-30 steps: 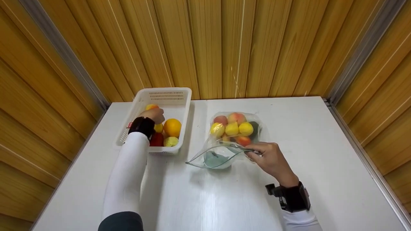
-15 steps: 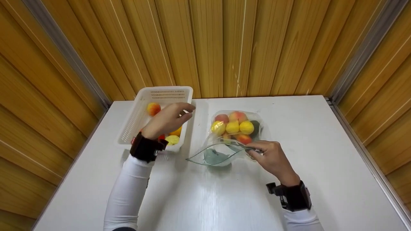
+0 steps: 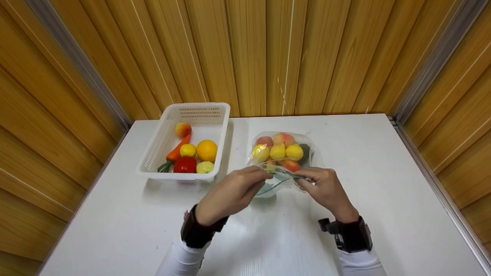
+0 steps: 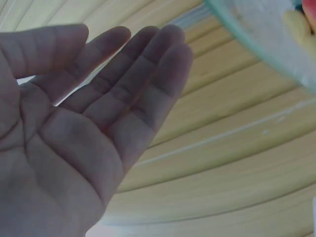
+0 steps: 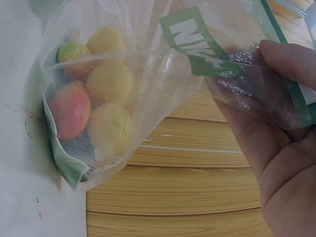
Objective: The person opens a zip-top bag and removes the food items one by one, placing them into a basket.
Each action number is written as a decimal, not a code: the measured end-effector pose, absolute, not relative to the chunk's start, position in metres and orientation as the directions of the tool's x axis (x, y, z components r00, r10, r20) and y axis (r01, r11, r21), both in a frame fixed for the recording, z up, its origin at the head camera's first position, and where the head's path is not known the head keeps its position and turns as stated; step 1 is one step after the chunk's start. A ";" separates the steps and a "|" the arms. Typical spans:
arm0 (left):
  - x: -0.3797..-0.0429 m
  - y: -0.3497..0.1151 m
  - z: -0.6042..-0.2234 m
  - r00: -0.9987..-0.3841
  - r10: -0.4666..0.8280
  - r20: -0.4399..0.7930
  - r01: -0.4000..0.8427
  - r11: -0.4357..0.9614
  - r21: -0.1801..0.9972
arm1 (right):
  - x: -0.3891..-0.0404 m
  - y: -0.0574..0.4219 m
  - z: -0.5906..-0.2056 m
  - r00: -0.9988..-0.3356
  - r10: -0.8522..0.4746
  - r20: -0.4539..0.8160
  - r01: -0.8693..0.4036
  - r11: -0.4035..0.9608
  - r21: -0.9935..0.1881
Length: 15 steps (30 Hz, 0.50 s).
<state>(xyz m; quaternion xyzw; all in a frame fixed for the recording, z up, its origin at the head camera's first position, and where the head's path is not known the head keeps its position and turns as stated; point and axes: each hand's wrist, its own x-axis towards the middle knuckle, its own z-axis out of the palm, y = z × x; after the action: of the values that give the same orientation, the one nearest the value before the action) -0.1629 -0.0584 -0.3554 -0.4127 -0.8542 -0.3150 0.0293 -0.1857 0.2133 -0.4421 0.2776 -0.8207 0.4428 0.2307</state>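
Note:
A clear zip bag (image 3: pixel 265 190) with a green-edged mouth lies on the white table. Through its film show yellow lemons (image 3: pixel 277 152), a peach (image 3: pixel 284 138) and a dark green fruit (image 3: pixel 305 153). My right hand (image 3: pixel 326 191) pinches the right end of the bag's mouth; the right wrist view shows the thumb (image 5: pixel 291 61) on the film. At the mouth's left side is my left hand (image 3: pixel 230 193), overlapping the bag in the head view. Its fingers (image 4: pixel 143 94) are extended, nothing in the palm, and the green bag edge passes beyond them.
Left of the bag stands a white plastic basket (image 3: pixel 226 119) holding a peach (image 3: pixel 183 130), a carrot (image 3: pixel 178 149), an orange (image 3: pixel 207 150), a red fruit or vegetable (image 3: pixel 185 165) and yellow fruits. Wood-patterned panels (image 3: pixel 245 57) rise behind the table.
My left hand has left the basket, moving right and nearer to the bag's mouth. The basket's contents are uncovered from view. My right hand keeps its grip on the bag.

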 end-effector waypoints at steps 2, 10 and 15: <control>-0.161 -0.048 -0.369 -0.676 0.683 0.277 0.708 0.497 0.503 | -0.186 0.214 -0.442 -0.736 -0.252 0.628 -0.665 0.446 -0.599; -0.184 -0.023 -0.416 -0.726 0.662 0.188 0.663 0.601 0.447 | -0.185 0.214 -0.443 -0.740 -0.246 0.626 -0.659 0.446 -0.605; -0.208 -0.014 -0.429 -0.738 0.648 0.188 0.628 0.557 0.544 | -0.185 0.213 -0.442 -0.737 -0.251 0.627 -0.664 0.435 -0.607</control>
<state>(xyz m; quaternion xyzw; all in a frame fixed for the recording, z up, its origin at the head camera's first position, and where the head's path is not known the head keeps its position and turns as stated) -0.2083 -0.0137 -0.4293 -0.3617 -0.8821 -0.3013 -0.0171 -0.1851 0.2129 -0.4424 0.2806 -0.8156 0.4512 0.2292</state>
